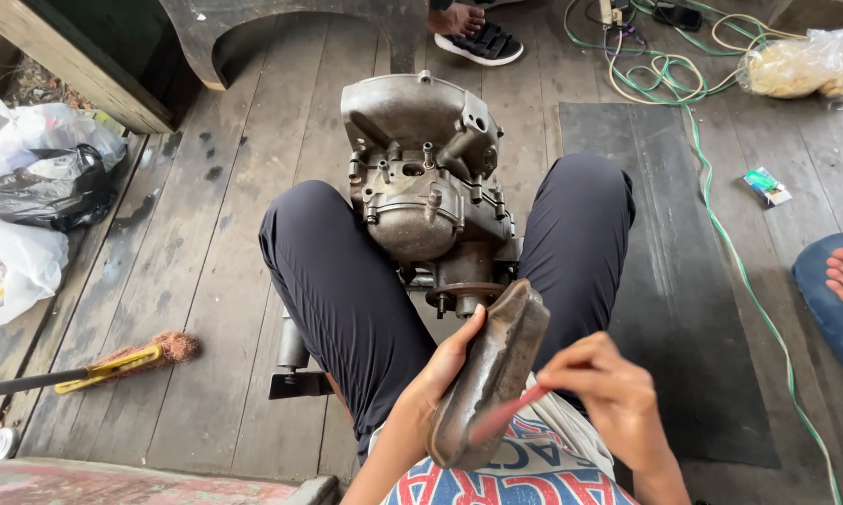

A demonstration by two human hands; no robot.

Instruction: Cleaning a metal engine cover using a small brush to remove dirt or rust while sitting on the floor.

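Both hands are raised over the lap, left hand [445, 369] cupped, right hand [608, 393] pinching.

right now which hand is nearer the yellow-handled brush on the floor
Left. The left hand holds a curved brown metal cover, closer to the yellow-handled brush; the right hand is farther right.

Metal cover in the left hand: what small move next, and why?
Probably draw the red tool further along the metal cover. The right hand pinches it with its tip against the grimy face, while the left hand props the cover up.
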